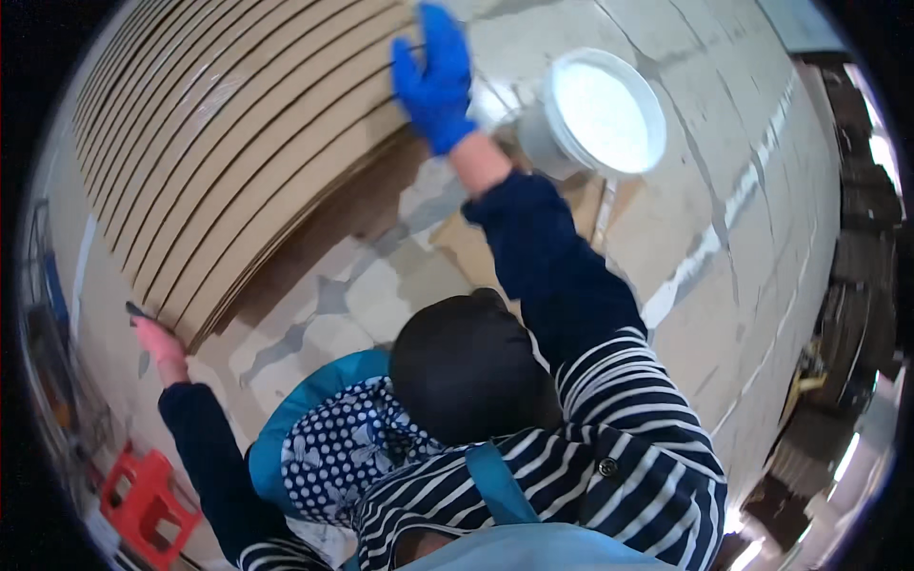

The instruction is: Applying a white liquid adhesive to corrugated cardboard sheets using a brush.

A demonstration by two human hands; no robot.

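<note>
A tilted stack of cardboard sheets (238, 143) is held at both ends: the right hand (435, 76), blue-gloved and spread wide, is pressed flat on its far edge, while the left hand (157, 343) is gripped around the near corner. A white bucket (600, 114) is seen just beside, on the floor (743, 190).

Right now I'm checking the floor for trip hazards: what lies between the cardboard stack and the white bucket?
In the head view, the right hand in a blue glove, resting on the cardboard stack; the white bucket stands just beyond it.
</note>
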